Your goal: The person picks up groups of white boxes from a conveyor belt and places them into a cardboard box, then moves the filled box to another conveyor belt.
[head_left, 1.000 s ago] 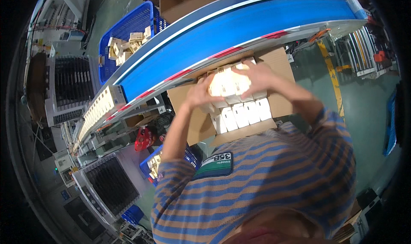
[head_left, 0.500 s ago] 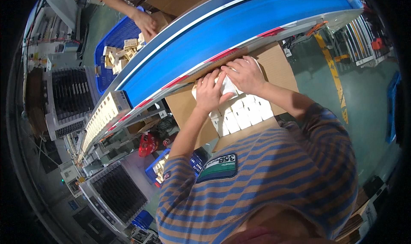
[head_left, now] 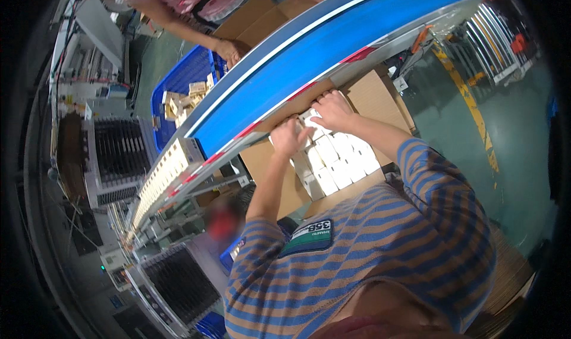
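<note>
Head view: bare left hand (head_left: pixel 287 138) and bare right hand (head_left: pixel 333 110), fingers part-curled, any grip unclear, lie at the far end of small white rectangular boxes (head_left: pixel 342 159) packed in rows inside an open brown cardboard carton (head_left: pixel 375 104), near side of a blue conveyor belt (head_left: pixel 285 71).

Over there, near the right end of the blue conveyor (head_left: pixel 333 41), a metal roller rack (head_left: pixel 489 46) stands on the green floor (head_left: pixel 440 116) by a scuffed yellow line (head_left: pixel 466 103), while two pale louvred cabinets (head_left: pixel 122 154) flank its dimmer left end.
</note>
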`<state>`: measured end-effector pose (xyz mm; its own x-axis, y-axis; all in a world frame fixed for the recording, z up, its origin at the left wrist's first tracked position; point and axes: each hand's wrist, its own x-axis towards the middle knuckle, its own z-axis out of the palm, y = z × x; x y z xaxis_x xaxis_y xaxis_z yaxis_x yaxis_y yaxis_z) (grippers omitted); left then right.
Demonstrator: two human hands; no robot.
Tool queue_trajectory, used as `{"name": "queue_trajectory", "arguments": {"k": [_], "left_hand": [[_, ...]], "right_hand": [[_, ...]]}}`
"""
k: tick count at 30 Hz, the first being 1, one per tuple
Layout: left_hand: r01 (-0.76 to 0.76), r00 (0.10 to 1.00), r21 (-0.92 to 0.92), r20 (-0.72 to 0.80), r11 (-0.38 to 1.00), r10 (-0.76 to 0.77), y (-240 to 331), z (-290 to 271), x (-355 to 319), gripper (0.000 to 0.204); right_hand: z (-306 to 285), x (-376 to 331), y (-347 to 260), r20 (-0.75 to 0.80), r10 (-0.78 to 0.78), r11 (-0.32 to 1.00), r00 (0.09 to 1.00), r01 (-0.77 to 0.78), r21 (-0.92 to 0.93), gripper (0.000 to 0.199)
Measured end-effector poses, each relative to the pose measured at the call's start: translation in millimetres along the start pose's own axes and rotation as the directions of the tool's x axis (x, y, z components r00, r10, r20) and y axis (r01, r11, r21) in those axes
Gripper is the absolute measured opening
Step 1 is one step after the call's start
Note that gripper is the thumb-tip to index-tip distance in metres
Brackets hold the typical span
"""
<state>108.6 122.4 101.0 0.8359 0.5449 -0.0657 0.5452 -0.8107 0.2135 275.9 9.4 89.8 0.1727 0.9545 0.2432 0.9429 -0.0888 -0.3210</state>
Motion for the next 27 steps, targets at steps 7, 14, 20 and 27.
{"name": "queue_trajectory", "arguments": {"k": [7,14,20,27], "left_hand": [[-0.201,0.979,0.029,0.047,0.979,0.2,21.1,46.9,-43.9,0.086],[0.003,0.978,-0.495,0.182,0.869,0.1,43.5,-4.3,-78.5,0.062],[-0.172,0.899,-0.251,0.356,0.953,0.256,158.3,-27.2,-171.1,0.033],[-0.353,0.89,-0.152,0.25,0.923,0.381,116.8,-11.2,-165.1,0.015]], "right_hand": [[26.0,-68.9,15.8,0.102,-0.013,0.999,0.995,0.018,-0.048,0.075],[-40.2,-13.6,-4.7,-0.267,-0.06,0.93,0.962,0.151,0.335,0.04],[-69.0,1.4,-1.5,-0.488,-0.193,0.981,0.851,0.17,-0.091,0.038],[-9.9,-157.5,12.8,-0.092,-0.219,0.954,0.971,0.233,0.188,0.045]]}}
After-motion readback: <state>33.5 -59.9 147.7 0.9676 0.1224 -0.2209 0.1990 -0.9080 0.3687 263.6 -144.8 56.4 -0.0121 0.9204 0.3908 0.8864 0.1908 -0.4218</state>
